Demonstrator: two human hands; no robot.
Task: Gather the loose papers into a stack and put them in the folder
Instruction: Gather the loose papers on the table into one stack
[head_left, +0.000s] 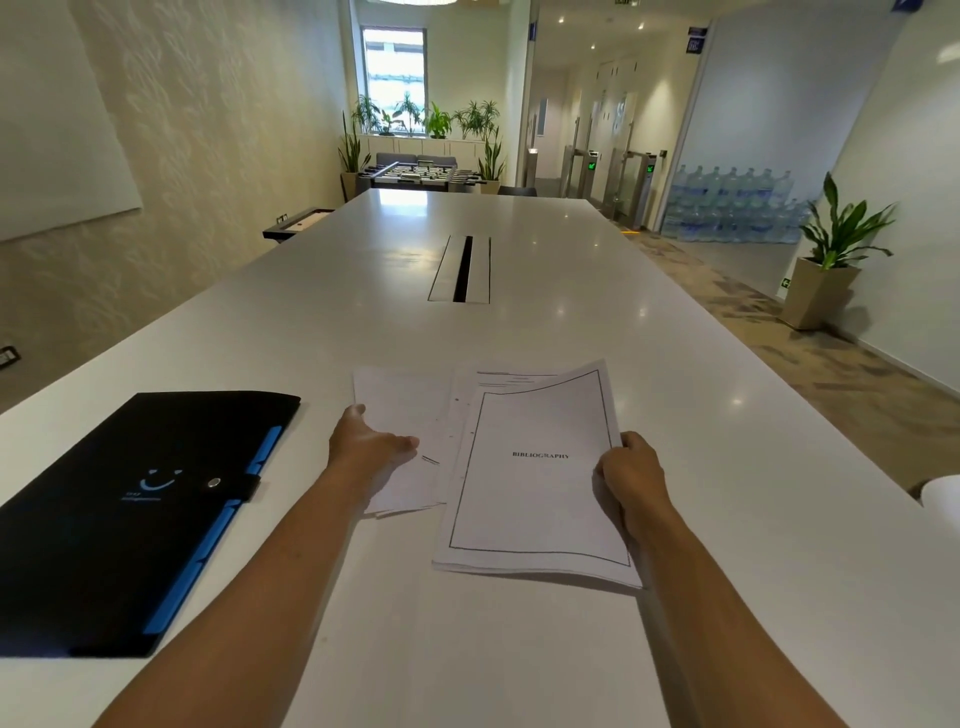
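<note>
A black folder (130, 525) with blue tabs and a snap strap lies closed on the left of the white table (519, 322). White sheets (402, 395) lie spread in the middle, and my left hand (366, 441) rests flat on them, fingers apart. To the right, a small pile of papers topped by a bordered "BIBLIOGRAPHY" page (535, 478) overlaps those sheets. My right hand (631, 475) grips this pile at its right edge, and the far corner of the top page curls upward.
A cable slot (462, 267) is set into the table's middle, farther away. A white object (943, 499) shows at the right edge. A potted plant (826, 260) stands on the floor to the right. The table's right edge runs near my right arm.
</note>
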